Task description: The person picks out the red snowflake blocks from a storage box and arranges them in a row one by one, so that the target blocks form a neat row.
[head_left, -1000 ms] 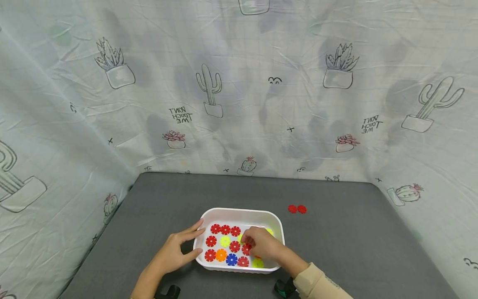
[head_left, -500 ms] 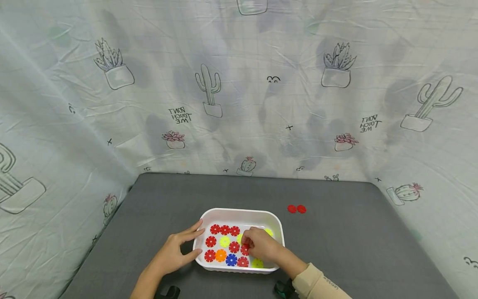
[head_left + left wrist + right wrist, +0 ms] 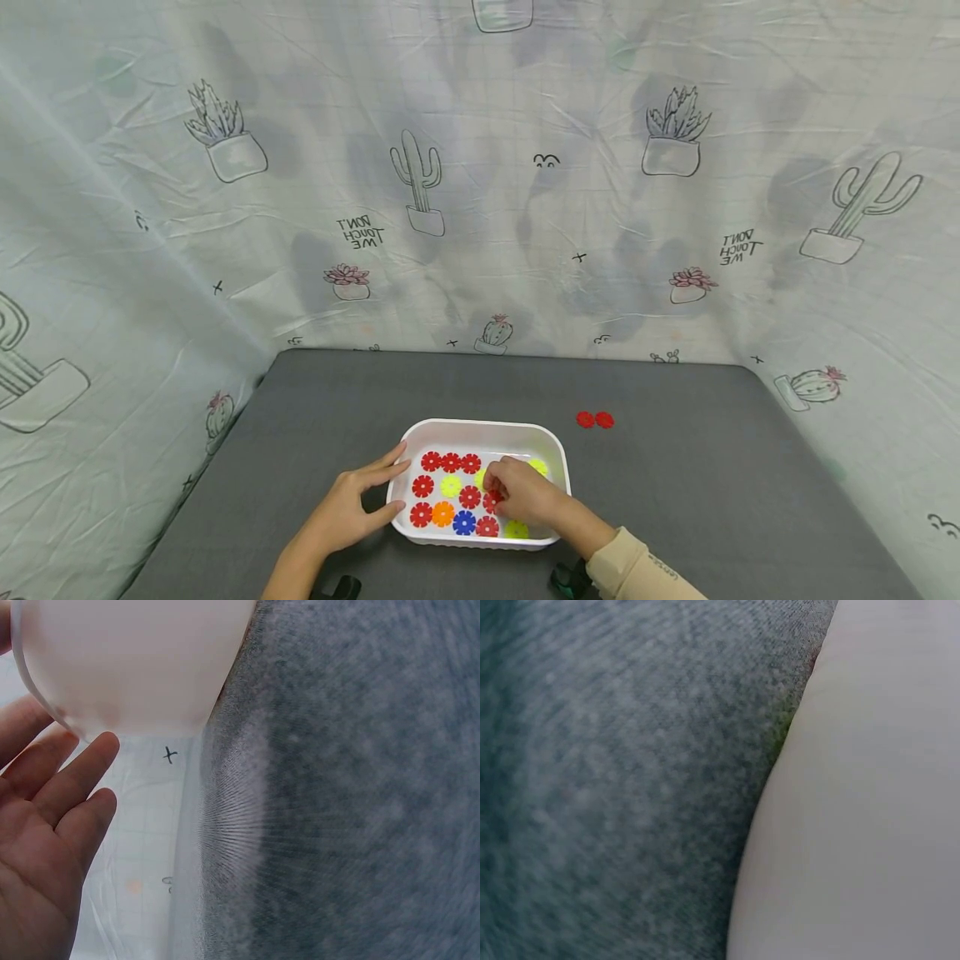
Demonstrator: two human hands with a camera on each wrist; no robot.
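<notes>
While the left hand (image 3: 351, 508) braces the white tray's (image 3: 480, 427) left wall with fingers straight and slightly apart, so it can't slide, the right hand (image 3: 525, 492) curls fingertips onto a red disc (image 3: 491, 501) mid-tray; actual pinch hidden. Two red discs (image 3: 595, 420) lie far right on the grey mat (image 3: 712, 483).

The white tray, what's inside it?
The white tray holds red, yellow, orange and blue flower pieces. The right hand covers some.

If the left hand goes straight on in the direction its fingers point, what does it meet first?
The left hand already lies with straight fingers against the left wall of the white tray. Going on, it would likely just push that wall; the red discs inside come next.
</notes>
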